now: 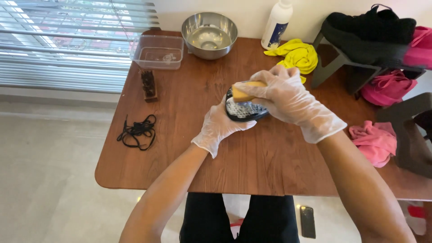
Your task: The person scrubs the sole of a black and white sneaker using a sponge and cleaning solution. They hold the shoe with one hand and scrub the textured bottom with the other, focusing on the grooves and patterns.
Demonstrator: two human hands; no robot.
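Head view: shoe (pixel 245 110) mostly behind gloved hands (pixel 288 96).

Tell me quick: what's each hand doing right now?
Left hand: closed around the black shoe, holding it up.
Right hand: closed on a yellow sponge, pressed against the shoe.

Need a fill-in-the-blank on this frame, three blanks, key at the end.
1. The right hand presses a yellow ____ onto the shoe.
2. The left hand holds the shoe from ____.
3. Black laces lie on the ____, left of the hands.
4. Both hands wear clear ____.

Missing words: sponge; below; table; gloves
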